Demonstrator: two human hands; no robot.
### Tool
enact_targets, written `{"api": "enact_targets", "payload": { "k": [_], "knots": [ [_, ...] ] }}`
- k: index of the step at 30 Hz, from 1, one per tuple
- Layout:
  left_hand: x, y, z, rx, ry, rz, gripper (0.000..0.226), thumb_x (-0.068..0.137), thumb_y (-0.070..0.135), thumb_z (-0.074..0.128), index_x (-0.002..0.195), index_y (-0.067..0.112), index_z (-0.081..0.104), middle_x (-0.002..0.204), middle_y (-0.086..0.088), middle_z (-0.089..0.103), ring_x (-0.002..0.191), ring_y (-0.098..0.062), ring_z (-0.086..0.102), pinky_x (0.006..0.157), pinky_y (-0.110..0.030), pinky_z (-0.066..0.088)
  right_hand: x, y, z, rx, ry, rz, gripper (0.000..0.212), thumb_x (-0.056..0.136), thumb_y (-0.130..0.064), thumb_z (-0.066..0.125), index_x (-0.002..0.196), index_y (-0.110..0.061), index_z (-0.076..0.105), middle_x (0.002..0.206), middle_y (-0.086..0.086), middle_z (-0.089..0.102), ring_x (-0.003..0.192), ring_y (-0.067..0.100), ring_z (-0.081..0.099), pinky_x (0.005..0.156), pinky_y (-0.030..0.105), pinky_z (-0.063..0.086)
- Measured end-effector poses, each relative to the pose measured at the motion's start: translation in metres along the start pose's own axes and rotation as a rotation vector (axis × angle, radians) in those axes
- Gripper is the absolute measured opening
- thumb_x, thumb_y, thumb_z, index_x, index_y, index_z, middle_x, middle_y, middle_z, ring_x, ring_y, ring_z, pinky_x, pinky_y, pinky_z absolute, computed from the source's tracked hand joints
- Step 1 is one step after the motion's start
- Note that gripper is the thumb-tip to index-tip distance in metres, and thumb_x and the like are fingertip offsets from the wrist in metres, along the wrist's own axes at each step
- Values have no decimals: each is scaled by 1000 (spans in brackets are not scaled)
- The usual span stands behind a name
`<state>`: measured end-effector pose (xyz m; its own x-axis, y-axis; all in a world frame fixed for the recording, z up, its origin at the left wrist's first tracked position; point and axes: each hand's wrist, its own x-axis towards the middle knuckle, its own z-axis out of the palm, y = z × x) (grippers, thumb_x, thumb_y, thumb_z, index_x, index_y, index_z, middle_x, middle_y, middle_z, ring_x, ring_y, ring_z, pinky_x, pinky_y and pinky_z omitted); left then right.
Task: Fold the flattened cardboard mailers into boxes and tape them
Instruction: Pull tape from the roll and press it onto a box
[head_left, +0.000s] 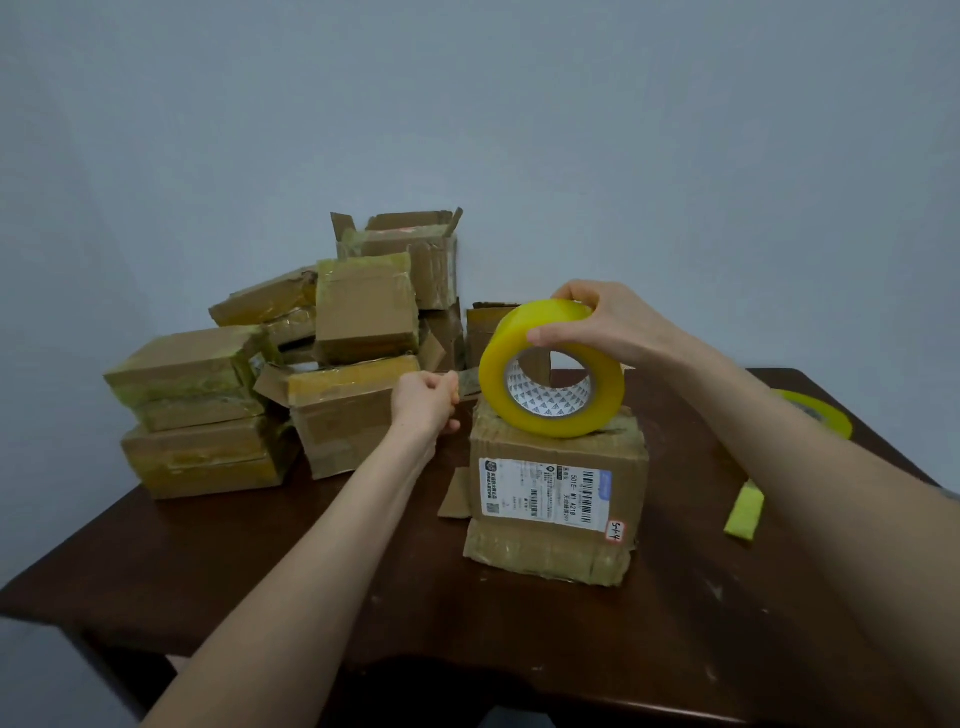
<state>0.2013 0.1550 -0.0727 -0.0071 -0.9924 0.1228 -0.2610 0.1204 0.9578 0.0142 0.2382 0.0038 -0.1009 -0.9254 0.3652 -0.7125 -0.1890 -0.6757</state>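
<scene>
My right hand (610, 322) grips the yellow tape roll (511, 338), its fingers (548, 334) curled over the rim, and stands it on edge on top of the labelled box (556, 499). The box sits on the desk (311, 571), a little right of centre. My left hand (426, 400) pinches the free tape end (467, 382), which is drawn out a short way to the left of the roll, about level with the box top.

The drawn strip hangs in the air. If it sags or twists, I expect it to stick to itself or to my left knuckles before it reaches the cardboard. The roll balances on its narrow edge on a crumpled, uneven top. A harder pull to the left could tip the roll, or drag the box, which I judge to be light, toward the pile of taped boxes (363, 312) behind it. The top flaps look bowed, so tape laid without pressing them flat would probably bridge the seam and lift. I cannot tell whether the far side of the box is closed.
</scene>
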Motion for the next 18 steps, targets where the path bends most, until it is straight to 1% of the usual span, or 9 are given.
{"api": "enact_targets", "payload": {
  "k": [2,4,6,9,11,13,14,16,18],
  "knots": [
    [-1,-5,2,17,1,-11,35,98,21,51,65,10,54,62,-3,51,48,-12,47,53,-24,45,4,-6,0,-70,-6,-20,34,74,-49,76,93,-24,64,91,-4,63,83,11,57,67,25,44],
    [-3,-12,4,35,-2,-29,34,97,22,51,66,9,55,62,-3,51,47,-12,48,54,-25,46,8,-10,0,-128,-18,-22,33,72,-52,76,88,-25,65,88,-4,62,84,13,56,64,24,41],
    [-5,-16,6,51,-13,-45,35,97,22,51,65,9,54,62,-3,51,47,-13,47,53,-26,47,10,-14,2,-185,-31,-23,36,72,-54,75,89,-23,66,88,-3,62,87,17,56,62,24,40],
    [-10,-26,10,85,-47,-75,36,98,23,51,64,9,52,62,-3,51,45,-13,46,48,-24,45,12,-17,4,-229,-64,-29,43,72,-54,75,91,-16,70,93,4,67,89,20,58,69,30,44],
    [-15,-34,11,63,-101,-99,35,98,25,50,67,9,51,61,-3,49,46,-12,44,44,-23,42,10,-19,5,-219,-102,-27,43,72,-53,75,96,-18,70,97,3,67,92,19,59,74,31,47],
    [-23,-39,15,39,-178,-111,32,100,27,47,73,10,51,60,-2,47,44,-12,42,40,-23,38,8,-20,7,-201,-145,-18,47,73,-52,75,106,-20,67,102,-1,65,95,18,58,74,30,46],
    [-28,-41,16,46,-205,-116,30,101,29,45,77,9,50,58,-2,48,42,-11,43,39,-23,38,7,-20,9,-201,-147,-11,50,73,-52,75,110,-21,63,104,-2,62,96,17,57,70,28,45],
    [-33,-47,19,70,-245,-149,33,102,35,39,85,9,49,57,-2,48,40,-12,44,39,-24,38,6,-18,13,-208,-109,6,53,72,-52,76,109,-22,55,102,-2,57,93,16,54,65,24,41],
    [-34,-50,20,113,-295,-203,37,101,44,35,93,10,48,66,-5,53,48,-16,50,44,-28,44,4,-19,15,-203,-80,21,54,70,-52,77,106,-21,51,100,-2,55,91,16,53,63,23,41]
  ]
}}
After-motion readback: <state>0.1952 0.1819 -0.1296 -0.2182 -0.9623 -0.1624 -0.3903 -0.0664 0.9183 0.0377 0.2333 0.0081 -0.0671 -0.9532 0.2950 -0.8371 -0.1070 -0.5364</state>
